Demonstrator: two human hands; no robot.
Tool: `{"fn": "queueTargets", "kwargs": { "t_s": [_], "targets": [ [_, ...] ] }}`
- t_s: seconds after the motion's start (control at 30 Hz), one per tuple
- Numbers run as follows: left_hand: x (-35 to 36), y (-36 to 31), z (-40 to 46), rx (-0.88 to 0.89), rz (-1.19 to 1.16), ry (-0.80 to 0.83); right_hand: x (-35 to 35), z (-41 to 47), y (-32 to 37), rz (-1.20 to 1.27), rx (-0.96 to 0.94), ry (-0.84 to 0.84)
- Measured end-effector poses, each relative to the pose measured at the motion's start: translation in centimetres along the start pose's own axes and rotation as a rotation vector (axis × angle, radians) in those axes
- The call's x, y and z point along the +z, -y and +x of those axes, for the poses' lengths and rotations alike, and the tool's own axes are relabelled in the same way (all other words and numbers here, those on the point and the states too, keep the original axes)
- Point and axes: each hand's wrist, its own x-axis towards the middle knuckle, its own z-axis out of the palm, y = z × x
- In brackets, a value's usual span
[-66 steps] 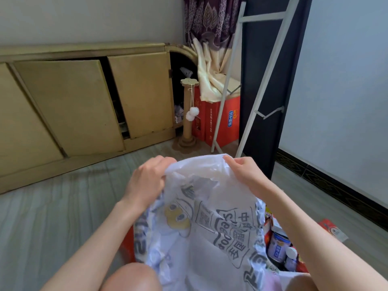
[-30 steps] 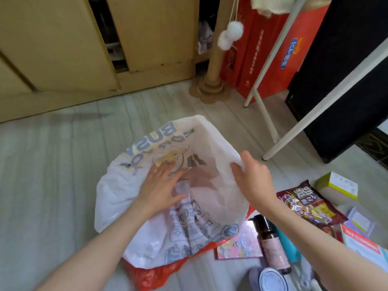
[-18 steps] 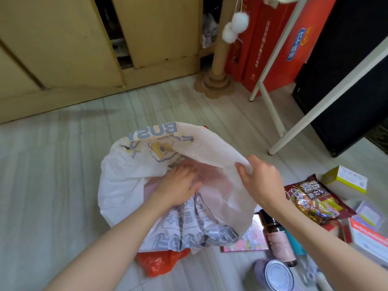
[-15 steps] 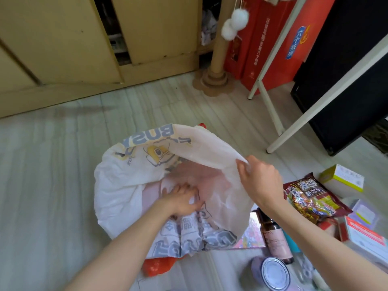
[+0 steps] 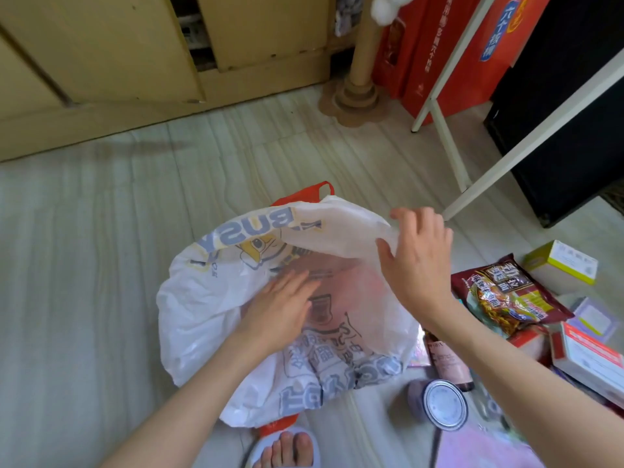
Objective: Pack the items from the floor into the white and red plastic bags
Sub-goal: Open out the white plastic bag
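A white plastic bag (image 5: 209, 298) with grey print lies open on the floor. Under it a red plastic bag (image 5: 304, 194) shows only at the far edge and near my foot. My left hand (image 5: 280, 309) lies flat inside the white bag, fingers spread, pressing its bottom. My right hand (image 5: 415, 261) pinches the bag's upper rim and holds it up. To the right lie a dark red noodle packet (image 5: 506, 295), a brown bottle (image 5: 445, 363), a tin can (image 5: 442, 403), a green and white box (image 5: 564, 265) and a red and white box (image 5: 591, 359).
A yellow wooden cabinet (image 5: 135, 55) runs along the back. A cardboard post (image 5: 358, 92), red cartons (image 5: 449, 49), a white metal frame (image 5: 445, 136) and a black cabinet (image 5: 567, 130) stand at the back right. My sandalled foot (image 5: 287, 447) is below the bags.
The bag went from held up in both hands to lying on the floor. My left hand has slid into it and flattened out; my right hand lifts the rim higher.
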Motion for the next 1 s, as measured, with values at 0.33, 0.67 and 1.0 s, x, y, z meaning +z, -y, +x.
{"fn": "queueTargets", "kwargs": {
  "t_s": [0.33, 0.67, 1.0],
  "targets": [
    [-3.5, 2.1, 0.3, 0.087, 0.199, -0.302, 7.5, -9.6, 3.7, 0.048, -0.306, 0.912],
    [-6.4, 3.2, 6.0, 0.053, 0.268, -0.167, 11.4, -13.2, 2.9, -0.099, -0.195, 1.030],
    [-3.6, 2.1, 4.9, -0.010, 0.240, -0.053, 6.9, -4.9, 4.8, -0.217, -0.401, 0.672]
  ]
}}
